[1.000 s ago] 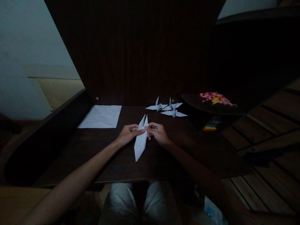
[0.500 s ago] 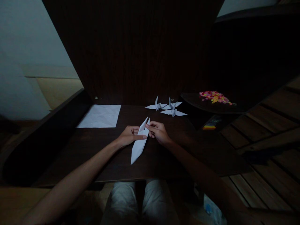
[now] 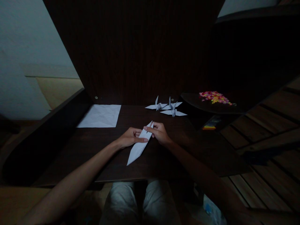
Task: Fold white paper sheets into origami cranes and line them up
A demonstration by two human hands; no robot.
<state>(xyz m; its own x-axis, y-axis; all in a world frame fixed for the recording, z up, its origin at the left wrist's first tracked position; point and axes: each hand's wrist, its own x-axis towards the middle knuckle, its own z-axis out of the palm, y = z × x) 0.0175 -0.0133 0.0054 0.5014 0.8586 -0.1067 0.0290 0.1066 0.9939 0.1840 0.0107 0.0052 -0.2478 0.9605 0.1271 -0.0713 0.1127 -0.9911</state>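
Folded white paper (image 3: 136, 151) is in both hands, over the near-middle of the dark desk (image 3: 93, 139), tilted: slit end up and right, single-looking point down and left. Can't tell if it touches the desk.

Left hand (image 3: 127, 137) is partly closed, pinching the paper mid-length: thumb flat across the top face, fingers curled at the left edge and partly hidden. Right hand (image 3: 160, 134) is pinched on the slit end, thumb on top, fingers behind (mostly out of sight).

Beyond the hands, right of center: a cluster of folded paper cranes (image 3: 173, 113), wings spread. Back left: flat white sheet (image 3: 102, 116), lightly creased. Far right: pink, red and yellow small pieces (image 3: 215, 97) heaped on a dark shelf (image 3: 199, 107). Lighting is dim.
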